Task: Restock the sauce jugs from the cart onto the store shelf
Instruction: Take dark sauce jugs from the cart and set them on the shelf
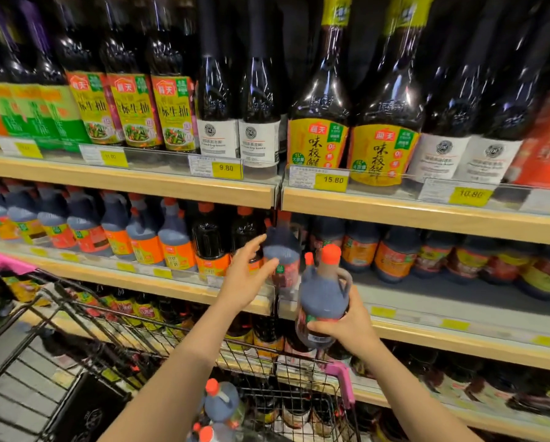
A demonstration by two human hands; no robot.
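My right hand (347, 323) grips a dark sauce jug (326, 291) with an orange cap and a side handle, held upright in front of the middle shelf (458, 330). My left hand (246, 272) reaches out with straight fingers beside another sauce jug (283, 253) that stands at the shelf's front edge; the thumb is at its side. More orange-capped jugs (219, 406) lie in the wire cart (267, 362) below my arms.
Rows of sauce bottles (158, 237) fill the middle shelf to the left and right of the jug. Tall soy sauce bottles (318, 122) stand on the shelf above. A bare stretch of shelf (426, 301) lies right of my right hand. The cart's pink handle (340, 374) is close below.
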